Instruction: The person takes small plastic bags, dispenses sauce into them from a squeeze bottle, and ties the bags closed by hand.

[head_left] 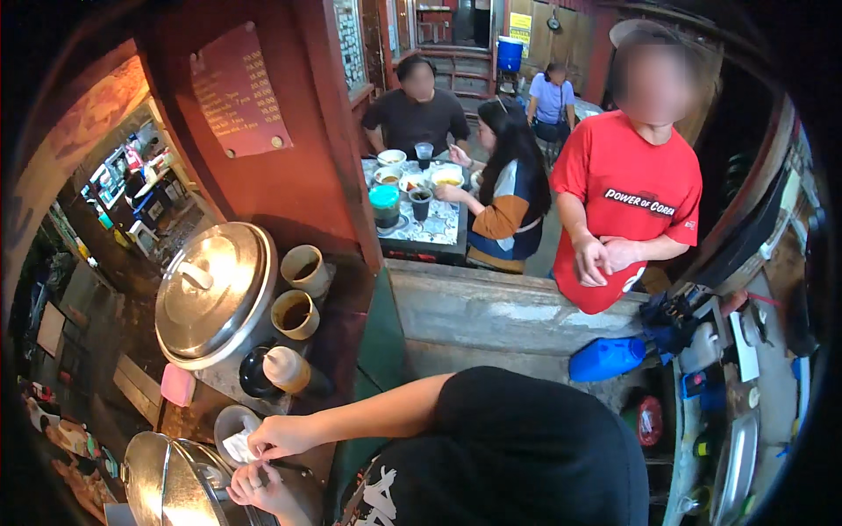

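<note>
My right hand point(284, 437) reaches in from the black-sleeved shoulder, its fingertips drawn together beside crumpled white material point(240, 446). That material, plastic or tissue, lies in a round clear tub point(227, 419). Just below, my left hand point(262, 488) has loosely bent fingers and wears a ring. The two hands nearly meet; whether a small thing is pinched between them is too unclear to tell. Close to my left hand stands a shiny metal food container with a domed lid point(154, 477). A squeeze bottle with a pale cap point(287, 369) and a dark round vessel point(258, 373) are nearby.
A large lidded metal pot point(217, 296) occupies the counter beside two sauce-filled cups point(295, 315). A pink box point(177, 384) sits nearby. Beyond a low wall point(480, 302) stands a person in red point(625, 177); others eat at a table point(427, 227). A blue jug point(606, 359) lies behind me.
</note>
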A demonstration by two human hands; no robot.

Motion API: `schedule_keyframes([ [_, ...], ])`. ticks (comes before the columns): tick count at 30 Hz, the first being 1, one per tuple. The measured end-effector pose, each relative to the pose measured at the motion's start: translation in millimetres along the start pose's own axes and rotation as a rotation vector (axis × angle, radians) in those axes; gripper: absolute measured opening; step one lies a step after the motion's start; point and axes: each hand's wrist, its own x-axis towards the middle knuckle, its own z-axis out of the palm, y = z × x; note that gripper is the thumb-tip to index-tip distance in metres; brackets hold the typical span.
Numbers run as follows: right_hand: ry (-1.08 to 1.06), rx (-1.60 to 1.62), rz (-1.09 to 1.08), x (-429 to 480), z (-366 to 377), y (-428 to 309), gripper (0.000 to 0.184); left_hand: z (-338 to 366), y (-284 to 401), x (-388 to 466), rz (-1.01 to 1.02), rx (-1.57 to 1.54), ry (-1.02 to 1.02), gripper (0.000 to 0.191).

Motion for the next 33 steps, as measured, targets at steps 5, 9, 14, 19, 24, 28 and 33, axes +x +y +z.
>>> schedule_keyframes([
  [5, -0.062, -0.008, -0.011, 1.7, -2.8, 12.8, 0.016, 1.3, -1.7, 1.1, 0.083, -0.033, -0.041, 0.015],
  [9, -0.092, -0.045, -0.012, 3.2, -8.8, 2.8, 0.014, -1.0, 2.1, 2.7, 0.055, -0.094, -0.055, 0.014],
  [14, -0.164, -0.086, -0.047, 13.1, -3.9, -3.6, 0.013, 0.9, -8.3, -12.8, -0.023, -0.234, -0.015, 0.013],
  [19, -0.153, -0.027, -0.074, 16.6, -3.0, 11.1, 0.015, 9.7, -6.6, -9.6, -0.051, -0.292, -0.022, 0.014],
  [24, -0.472, 0.107, -0.008, 29.3, -6.4, -3.1, 0.022, -5.2, -1.3, -3.4, -0.191, -0.345, -0.069, 0.026],
  [28, -0.437, -0.105, 0.101, 13.5, -3.6, -8.3, 0.023, -24.2, 9.7, 14.8, -0.202, -0.478, -0.279, 0.024],
  [33, -0.352, 0.186, 0.059, 9.9, 22.1, -46.3, 0.008, -61.8, 24.3, -7.4, -0.221, -0.456, 0.018, 0.035],
])
